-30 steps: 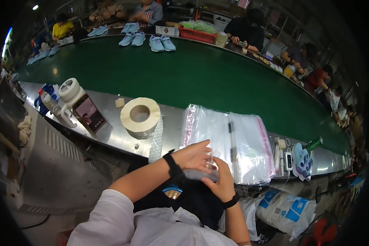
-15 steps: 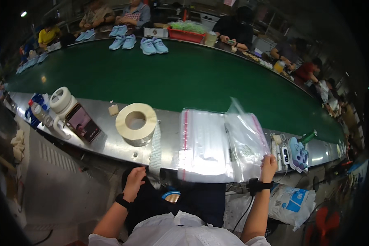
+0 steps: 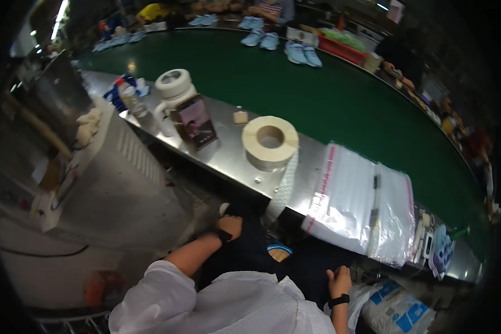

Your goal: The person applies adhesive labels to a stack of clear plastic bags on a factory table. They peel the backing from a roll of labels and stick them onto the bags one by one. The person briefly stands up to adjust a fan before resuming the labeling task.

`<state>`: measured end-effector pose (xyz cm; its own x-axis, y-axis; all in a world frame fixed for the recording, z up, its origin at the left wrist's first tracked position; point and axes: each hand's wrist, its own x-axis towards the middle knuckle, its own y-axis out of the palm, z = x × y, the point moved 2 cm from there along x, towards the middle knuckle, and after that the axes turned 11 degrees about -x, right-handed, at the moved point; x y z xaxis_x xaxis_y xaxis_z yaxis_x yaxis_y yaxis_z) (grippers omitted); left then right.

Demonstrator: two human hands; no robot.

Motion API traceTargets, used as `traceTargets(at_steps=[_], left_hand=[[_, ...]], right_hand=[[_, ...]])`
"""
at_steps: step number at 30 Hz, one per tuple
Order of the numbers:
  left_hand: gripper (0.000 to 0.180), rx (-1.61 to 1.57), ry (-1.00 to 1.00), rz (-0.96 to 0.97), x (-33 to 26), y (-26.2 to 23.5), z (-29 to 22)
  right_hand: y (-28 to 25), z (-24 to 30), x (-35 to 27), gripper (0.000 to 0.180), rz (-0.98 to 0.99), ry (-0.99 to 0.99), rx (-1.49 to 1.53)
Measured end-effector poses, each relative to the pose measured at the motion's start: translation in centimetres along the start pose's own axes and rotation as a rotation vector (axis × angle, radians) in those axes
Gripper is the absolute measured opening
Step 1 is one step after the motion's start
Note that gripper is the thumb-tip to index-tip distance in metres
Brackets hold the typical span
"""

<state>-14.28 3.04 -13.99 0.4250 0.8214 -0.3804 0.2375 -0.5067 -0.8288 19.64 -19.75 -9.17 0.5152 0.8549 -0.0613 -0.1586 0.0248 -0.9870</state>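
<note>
Here we sit at a brushed-steel workbench edging a wide green conveyor belt, and both hands are down below the bench lip, at lap level. Our left hand rests against dark fabric under the bench, fingers curled loosely with nothing visibly in them. Our right hand, wearing a black wristband, hangs low and half open, empty as far as we can tell.

Nearest to them is the stack of clear plastic bags with a red-striped edge, lying flat on the bench and overhanging its near edge. It sits above and ahead of the right hand, which is the closer one; the left is off to its side. The stack's long axis runs away from us toward the belt.

Just left of it stands a broad roll of cream tape, its tail trailing over the edge.
</note>
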Motion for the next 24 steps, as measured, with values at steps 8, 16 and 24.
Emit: traceTargets(at_steps=[8,16,24], left_hand=[[0.022,0.104,0.011,0.147,-5.1,-2.6,-2.3],[0.015,0.078,-0.056,0.114,-16.9,-4.1,-5.8],[0.011,-0.082,-0.062,0.048,-19.2,-5.7,-9.2]], right_hand=[[-1.5,-0.1,1.7,0.018,0.110,-0.404,0.138],[-2.1,2.4,1.1,0.016,0.383,-0.514,0.307],[-1.7,2.5,3.4,0.014,0.427,-0.543,0.217]])
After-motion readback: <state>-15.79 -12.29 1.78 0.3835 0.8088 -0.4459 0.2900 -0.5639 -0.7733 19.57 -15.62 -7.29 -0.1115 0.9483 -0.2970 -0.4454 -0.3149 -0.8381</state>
